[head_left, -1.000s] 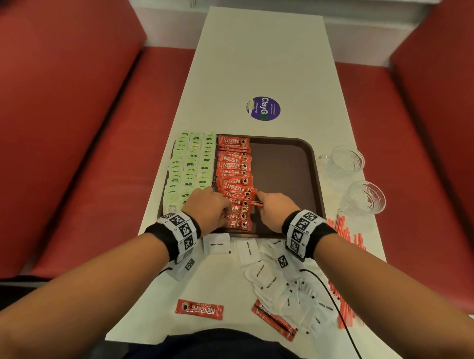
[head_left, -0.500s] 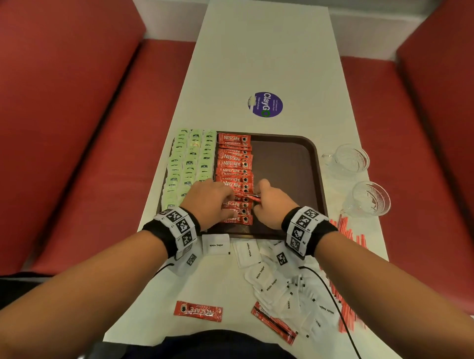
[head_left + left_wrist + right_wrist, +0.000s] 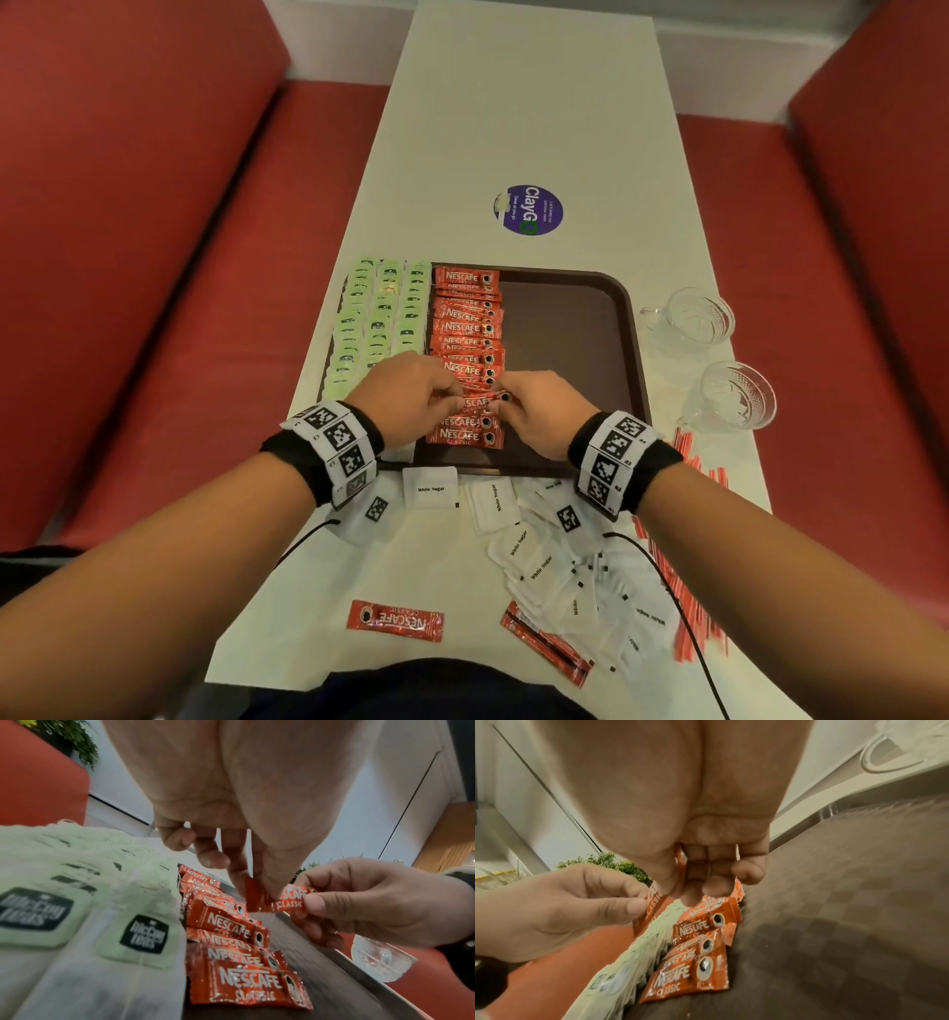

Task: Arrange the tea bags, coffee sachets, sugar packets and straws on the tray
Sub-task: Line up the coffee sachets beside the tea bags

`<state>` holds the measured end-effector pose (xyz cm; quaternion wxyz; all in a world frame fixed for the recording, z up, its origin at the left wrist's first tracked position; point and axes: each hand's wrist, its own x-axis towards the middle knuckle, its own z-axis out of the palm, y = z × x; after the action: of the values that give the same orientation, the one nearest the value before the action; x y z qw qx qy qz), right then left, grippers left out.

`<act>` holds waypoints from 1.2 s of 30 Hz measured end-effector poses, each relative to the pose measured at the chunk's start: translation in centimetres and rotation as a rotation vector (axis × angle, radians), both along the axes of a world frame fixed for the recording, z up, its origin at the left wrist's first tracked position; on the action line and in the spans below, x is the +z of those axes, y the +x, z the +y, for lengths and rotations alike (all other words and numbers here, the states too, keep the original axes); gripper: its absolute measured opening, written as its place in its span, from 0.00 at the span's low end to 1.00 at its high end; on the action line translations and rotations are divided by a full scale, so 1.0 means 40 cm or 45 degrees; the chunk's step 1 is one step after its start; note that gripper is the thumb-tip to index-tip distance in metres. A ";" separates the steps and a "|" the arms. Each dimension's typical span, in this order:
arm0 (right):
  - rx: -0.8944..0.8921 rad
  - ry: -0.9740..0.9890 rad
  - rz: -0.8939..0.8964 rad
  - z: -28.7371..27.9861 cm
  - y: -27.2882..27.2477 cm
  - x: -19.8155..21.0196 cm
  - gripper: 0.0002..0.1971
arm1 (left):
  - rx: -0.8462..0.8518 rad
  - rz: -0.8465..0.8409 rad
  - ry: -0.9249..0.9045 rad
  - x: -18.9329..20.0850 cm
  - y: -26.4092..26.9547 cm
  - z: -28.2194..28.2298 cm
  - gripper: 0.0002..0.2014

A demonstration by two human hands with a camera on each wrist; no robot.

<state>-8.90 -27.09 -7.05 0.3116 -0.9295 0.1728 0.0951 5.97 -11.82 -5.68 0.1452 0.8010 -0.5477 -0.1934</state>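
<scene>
On the left part of the brown tray (image 3: pixel 575 329), 3 columns of green tea bags (image 3: pixel 380 318) are laid in overlapping rows. Just to their right, 1 column of red coffee sachets (image 3: pixel 464 329) is laid, each overlapping the next. Above this column the left hand (image 3: pixel 411 395) is held with thumb and fingers pinched on the left end of 1 held sachet (image 3: pixel 277 898); the other end is pinched by the right hand (image 3: pixel 539 411) between thumb and forefinger. The held sachet is seen raised clear of the column in the left wrist view. The right half of the tray is seen bare.

On the table (image 3: pixel 529 113), nearer the person than the tray, 2 loose sachets (image 3: pixel 395 621) are seen, with a scattered heap of white sugar packets (image 3: pixel 560 570) to their right. Red straws (image 3: pixel 693 606) are spread along the right edge of the table. 2 glass cups (image 3: pixel 688 316) are stood to the right of the tray. A round purple sticker (image 3: pixel 529 209) is seen beyond the tray.
</scene>
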 end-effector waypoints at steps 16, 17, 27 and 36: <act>0.210 -0.137 0.289 0.087 -0.138 0.041 0.11 | -0.054 -0.181 0.375 -0.039 -0.045 0.018 0.08; 0.241 -0.138 0.322 0.098 -0.154 0.041 0.12 | -0.039 -0.215 0.362 -0.041 -0.048 0.015 0.08; 0.319 -0.213 0.485 0.186 -0.270 0.042 0.17 | 0.009 -0.380 0.303 -0.032 -0.079 0.023 0.11; 0.495 -0.538 0.687 0.279 -0.318 0.051 0.23 | -0.513 -0.268 0.371 0.018 -0.217 0.180 0.15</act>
<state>-21.62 -15.93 -5.02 0.0329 -0.9301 0.0851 0.3557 -2.72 -4.63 -4.95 -0.0709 0.7039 -0.6745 -0.2110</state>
